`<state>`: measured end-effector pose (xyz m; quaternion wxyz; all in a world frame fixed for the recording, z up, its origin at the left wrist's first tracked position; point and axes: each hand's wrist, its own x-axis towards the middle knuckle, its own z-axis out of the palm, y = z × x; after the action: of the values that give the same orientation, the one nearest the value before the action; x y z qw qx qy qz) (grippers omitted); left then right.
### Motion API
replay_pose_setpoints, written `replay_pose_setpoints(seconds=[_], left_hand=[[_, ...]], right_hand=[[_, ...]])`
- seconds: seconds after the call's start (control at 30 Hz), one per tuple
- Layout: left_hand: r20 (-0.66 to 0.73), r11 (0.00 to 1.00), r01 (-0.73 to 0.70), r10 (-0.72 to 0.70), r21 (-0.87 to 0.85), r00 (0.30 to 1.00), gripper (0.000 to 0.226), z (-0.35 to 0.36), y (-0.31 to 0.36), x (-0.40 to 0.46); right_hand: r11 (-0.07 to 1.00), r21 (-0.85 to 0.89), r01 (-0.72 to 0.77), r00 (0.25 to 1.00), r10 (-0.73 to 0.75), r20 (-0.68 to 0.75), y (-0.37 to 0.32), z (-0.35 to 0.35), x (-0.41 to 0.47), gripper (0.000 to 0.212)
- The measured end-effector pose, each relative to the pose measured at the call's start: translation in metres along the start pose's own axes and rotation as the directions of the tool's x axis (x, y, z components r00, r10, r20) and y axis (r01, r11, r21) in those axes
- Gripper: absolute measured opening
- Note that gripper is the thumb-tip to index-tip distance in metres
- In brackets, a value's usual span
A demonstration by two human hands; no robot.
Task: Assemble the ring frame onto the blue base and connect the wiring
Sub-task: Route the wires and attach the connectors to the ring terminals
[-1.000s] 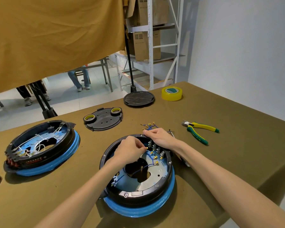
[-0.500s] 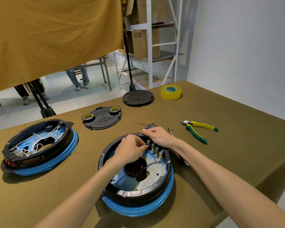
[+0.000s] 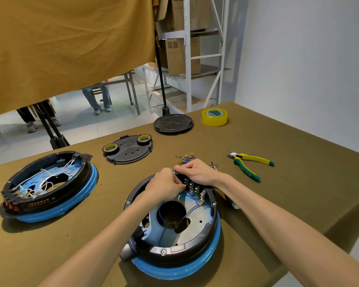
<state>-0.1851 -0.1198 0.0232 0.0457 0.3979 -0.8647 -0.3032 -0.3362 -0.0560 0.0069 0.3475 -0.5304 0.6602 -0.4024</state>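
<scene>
Little has moved: your left hand (image 3: 167, 186) still pinches at the blue wires (image 3: 192, 196), your right hand (image 3: 198, 172) still grips the ring frame (image 3: 172, 248) on the blue base (image 3: 177, 270), near the bench's (image 3: 298, 204) front edge.

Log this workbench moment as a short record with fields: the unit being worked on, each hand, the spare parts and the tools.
unit in work: black ring frame seated on round blue base
left hand: fingers curled at the terminal row with blue wires
right hand: grips the frame's far rim
second unit: black ring on blue base with white wires, left
tools: yellow-green pliers, yellow tape roll
</scene>
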Motion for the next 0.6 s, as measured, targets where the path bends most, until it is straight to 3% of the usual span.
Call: replay_pose_setpoints(seconds=[0.17, 0.23, 0.33, 0.4, 0.43, 0.5, 0.6], left_hand=[[-0.053, 0.997, -0.069, 0.071, 0.025, 0.996, 0.03, -0.007, -0.003, -0.023], [-0.123, 0.991, -0.124, 0.128, 0.041, 0.984, 0.023, -0.011, -0.008, -0.036], [-0.352, 0.964, -0.262, 0.261, 0.044, 0.899, 0.015, -0.014, -0.019, -0.052], [-0.448, 0.933, -0.342, 0.355, 0.114, 0.82, 0.017, -0.015, -0.025, -0.049], [-0.423, 0.922, -0.348, 0.387, 0.17, 0.819, 0.024, -0.016, -0.027, -0.044], [-0.267, 0.913, -0.328, 0.387, 0.241, 0.882, 0.043, -0.017, -0.028, -0.034], [-0.127, 0.907, -0.28, 0.332, 0.313, 0.935, 0.046, -0.015, -0.032, -0.027]], right_hand=[[0.996, -0.087, 0.002, 0.995, 0.007, 0.098, -0.014, 0.0, -0.001, 0.043], [0.98, -0.199, 0.002, 1.0, -0.005, -0.014, -0.012, -0.001, -0.004, 0.053], [0.94, -0.34, -0.037, 0.97, -0.047, -0.237, -0.005, -0.008, -0.023, 0.048], [0.909, -0.413, -0.06, 0.99, 0.001, -0.141, -0.002, -0.011, -0.04, 0.038], [0.89, -0.453, -0.052, 0.997, 0.023, -0.068, -0.001, -0.012, -0.047, 0.037], [0.87, -0.492, -0.004, 1.0, 0.013, 0.016, 0.0, -0.014, -0.053, 0.039], [0.929, -0.368, 0.034, 0.998, -0.01, 0.067, -0.001, -0.023, -0.054, 0.04]])
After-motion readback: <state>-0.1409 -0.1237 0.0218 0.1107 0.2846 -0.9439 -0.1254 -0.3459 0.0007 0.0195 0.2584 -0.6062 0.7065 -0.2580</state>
